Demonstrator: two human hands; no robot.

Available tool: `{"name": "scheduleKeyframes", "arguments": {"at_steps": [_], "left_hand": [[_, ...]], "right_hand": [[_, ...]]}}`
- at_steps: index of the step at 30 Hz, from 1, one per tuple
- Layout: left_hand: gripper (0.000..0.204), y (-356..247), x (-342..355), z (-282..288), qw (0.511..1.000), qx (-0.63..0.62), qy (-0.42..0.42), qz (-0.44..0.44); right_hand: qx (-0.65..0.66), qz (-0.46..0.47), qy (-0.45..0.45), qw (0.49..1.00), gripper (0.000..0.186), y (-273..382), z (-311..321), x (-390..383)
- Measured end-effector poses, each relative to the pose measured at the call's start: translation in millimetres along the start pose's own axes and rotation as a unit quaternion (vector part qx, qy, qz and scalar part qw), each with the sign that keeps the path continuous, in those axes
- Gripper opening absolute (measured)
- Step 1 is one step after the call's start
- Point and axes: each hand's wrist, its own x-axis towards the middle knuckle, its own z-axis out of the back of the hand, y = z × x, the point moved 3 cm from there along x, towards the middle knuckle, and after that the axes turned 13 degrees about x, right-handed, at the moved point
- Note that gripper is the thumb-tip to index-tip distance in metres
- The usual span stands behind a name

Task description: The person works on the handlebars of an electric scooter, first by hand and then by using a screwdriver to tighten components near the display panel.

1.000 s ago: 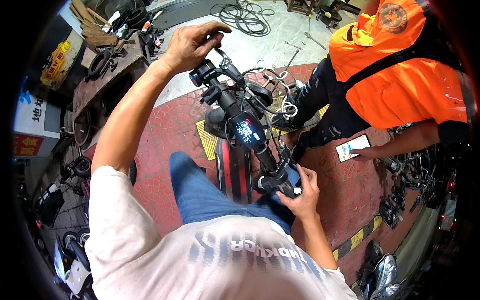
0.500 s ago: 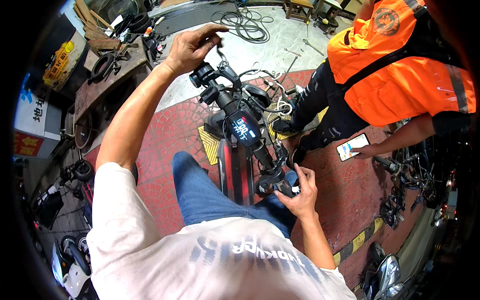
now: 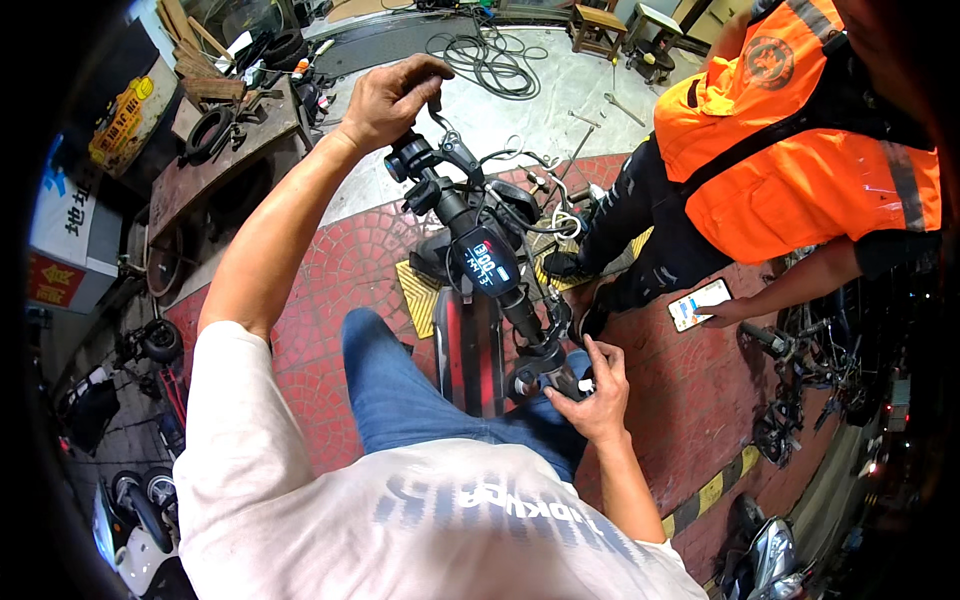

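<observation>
Below me stands a scooter, its handlebar [image 3: 455,210] running from upper left to lower right, with a lit display [image 3: 484,263] at the middle. My left hand [image 3: 392,105] is closed over the left grip, which it mostly hides. Its fingers bend toward a black brake lever [image 3: 460,152]. At the other end, my right hand [image 3: 598,392] holds the right end of the handlebar, thumb on the near side and fingers along the far side. A small white piece [image 3: 586,385] shows between thumb and fingers. The black and red deck [image 3: 470,355] lies between my legs.
On the right stands a person in an orange vest [image 3: 770,160], holding a lit phone [image 3: 700,305]. A wooden workbench [image 3: 225,150] with tyres and tools is at upper left. A coiled hose [image 3: 490,65] and wrenches [image 3: 625,110] lie on the floor ahead. Other scooters [image 3: 140,540] stand around.
Both hands stay at the handlebar's ends. The fingers of my left hand sit slightly lower in the picture. The other person's phone has shifted slightly left.
</observation>
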Motion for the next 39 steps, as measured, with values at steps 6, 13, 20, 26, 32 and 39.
{"name": "scheduleKeyframes", "arguments": {"at_steps": [6, 13, 20, 26, 32, 39], "left_hand": [[0.026, -4, -4, 6, 0.998, 0.056, -0.012, 0.015], [0.020, 2, 1, 6, 0.998, 0.012, -0.025, 0.054], [0.029, -15, -4, 12, 0.966, 0.195, 0.049, -0.163], [0.032, -17, 1, 11, 0.932, 0.281, 0.096, -0.208], [0.033, -13, -1, 10, 0.951, 0.269, 0.074, -0.130], [0.029, -26, -2, 7, 0.957, 0.232, 0.052, -0.164]], "right_hand": [[-0.016, 0.006, 0.009, 1.000, 0.091, 1, 1, -1], [-0.005, -0.005, 0.004, 1.000, 0.089, 3, 1, -2], [-0.011, -0.003, -0.003, 1.000, 0.088, 5, 4, 0], [-0.006, -0.007, -0.005, 1.000, 0.088, 3, 4, -2], [-0.007, 0.012, -0.017, 1.000, 0.088, 3, 5, -3], [-0.027, 0.013, -0.019, 0.999, 0.089, 2, 7, -6]]}}
